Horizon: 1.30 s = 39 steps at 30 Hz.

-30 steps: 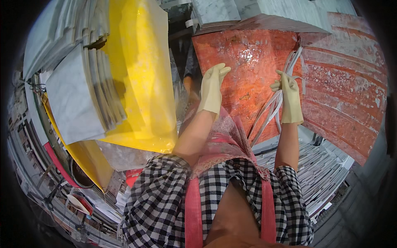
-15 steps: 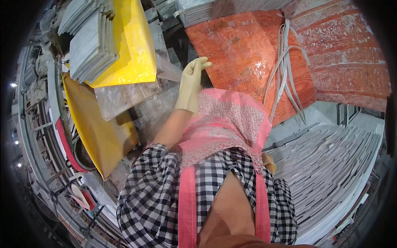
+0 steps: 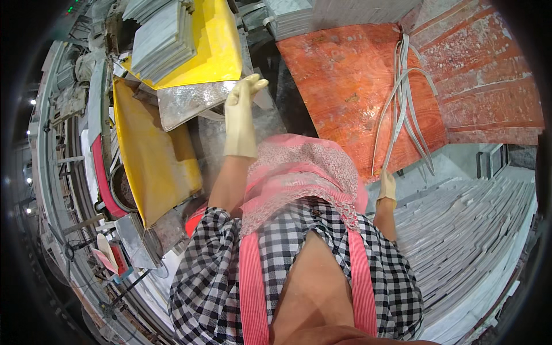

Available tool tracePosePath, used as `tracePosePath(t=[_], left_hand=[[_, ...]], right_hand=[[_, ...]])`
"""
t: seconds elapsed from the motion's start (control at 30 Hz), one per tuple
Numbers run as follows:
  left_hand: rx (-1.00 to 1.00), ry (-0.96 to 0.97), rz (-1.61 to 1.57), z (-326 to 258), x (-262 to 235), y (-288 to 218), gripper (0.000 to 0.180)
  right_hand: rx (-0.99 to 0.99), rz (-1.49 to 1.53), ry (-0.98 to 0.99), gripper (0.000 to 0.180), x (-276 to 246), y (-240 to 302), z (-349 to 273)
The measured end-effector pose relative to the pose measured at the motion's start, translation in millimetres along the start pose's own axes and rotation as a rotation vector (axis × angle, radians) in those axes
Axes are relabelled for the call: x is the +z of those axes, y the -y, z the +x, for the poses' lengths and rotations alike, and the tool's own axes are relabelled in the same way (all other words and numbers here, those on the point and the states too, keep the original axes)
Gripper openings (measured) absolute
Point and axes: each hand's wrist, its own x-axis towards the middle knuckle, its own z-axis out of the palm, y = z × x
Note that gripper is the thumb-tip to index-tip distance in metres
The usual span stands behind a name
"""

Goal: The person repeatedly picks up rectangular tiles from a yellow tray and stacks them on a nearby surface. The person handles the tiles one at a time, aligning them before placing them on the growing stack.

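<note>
My left hand (image 3: 241, 115), in a pale yellow rubber glove, stretches forward with its fingers straight, and the fingertips reach the right corner of a grey speckled slab (image 3: 190, 103). The slab lies tilted under a yellow tray (image 3: 221, 54). My right hand (image 3: 386, 187), also gloved, hangs low at my right side. It is just below the loose ends of a bundle of white straps (image 3: 402, 103) lying on an orange-red board (image 3: 345, 86). Whether its fingers hold a strap end is unclear. A pink apron and a checked shirt cover my body below.
A stack of grey tiles (image 3: 164, 40) rests on the yellow tray. A yellow panel (image 3: 149, 161) leans beside a round drum (image 3: 122, 192) on a machine frame at left. Rows of grey tiles (image 3: 477, 241) fill the right. More tile stacks (image 3: 299, 17) stand at the top.
My left hand moved left, off the orange-red board and onto the grey slab's corner. My right hand dropped from the white straps to my side. The view swung so the board sits further right.
</note>
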Motion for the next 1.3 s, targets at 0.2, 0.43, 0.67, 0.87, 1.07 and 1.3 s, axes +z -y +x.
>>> tracePosePath(t=[0.2,0.43,0.67,0.87,1.07,1.3], left_hand=[[0.295,-0.315,0.234,-3,-134,-93,0.042],[0.24,-0.757,0.564,1,-444,-128,0.041],[-0.169,-1.012,1.457,4,-711,-78,0.074],[-0.338,-0.893,1.721,19,-751,-31,0.064],[-0.288,-0.883,1.763,8,-727,-38,0.06],[0.136,-0.821,1.528,14,-691,-60,0.045]], right_hand=[[-0.006,-0.197,0.112,0.049,83,33,13],[-0.136,-0.407,0.0,0.037,175,-53,18],[-0.306,-0.584,0.048,0.042,263,-10,-63],[-0.19,-0.193,0.046,0.042,312,18,-132],[-0.114,-0.111,0.041,0.044,310,-12,-135],[-0.143,-0.45,-0.026,0.045,321,-48,-131]])
